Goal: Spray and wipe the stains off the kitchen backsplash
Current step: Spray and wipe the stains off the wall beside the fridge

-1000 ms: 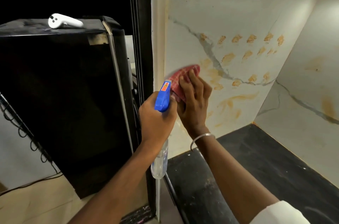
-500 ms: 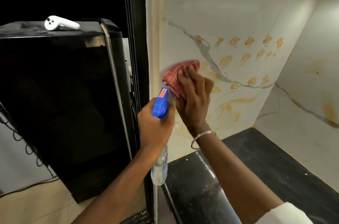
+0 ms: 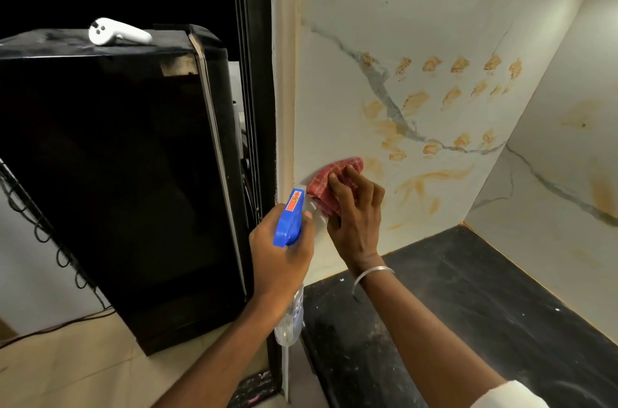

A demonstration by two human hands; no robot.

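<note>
- The view looks down at a kitchen corner. A pale marble-look backsplash (image 3: pixel 434 22) with grey veins rises behind a black countertop (image 3: pixel 468 290).
- The right hand (image 3: pixel 354 217) holds a bunched red checked cloth (image 3: pixel 329 178) against the backsplash. Its fingers are bent over the top and the thumb is tucked under the lower edge.
- Over the last second the cloth has travelled down the wall. It was up beside the grey vein; it now sits lower, near the left edge of the panel, below the smeared patches.
- This looks like a downward wiping stroke in progress. The patch it left is blurred but still orange, so that area likely needs more passes.
- Rows of orange-brown stains (image 3: pixel 431 64) remain further right and higher, well apart from the cloth. They look crisp and unwiped. A faint orange mark also shows on the right-hand wall, so most of the job appears to remain.
- The left hand (image 3: pixel 281 250) is wrapped around the neck of a spray bottle (image 3: pixel 289 218), just left of the cloth. It has stayed there, blue head pointed at the wall and clear body hanging below the fist.
- A small orange sticker (image 3: pixel 294 200) sits on top of the blue head, its print too small to read. No other writing or brand is legible.
- A silver bangle (image 3: pixel 371 273) circles the right wrist.
- To the left stands a tall black appliance (image 3: pixel 100 173) with a white handheld controller (image 3: pixel 117 33) lying on top.
</note>
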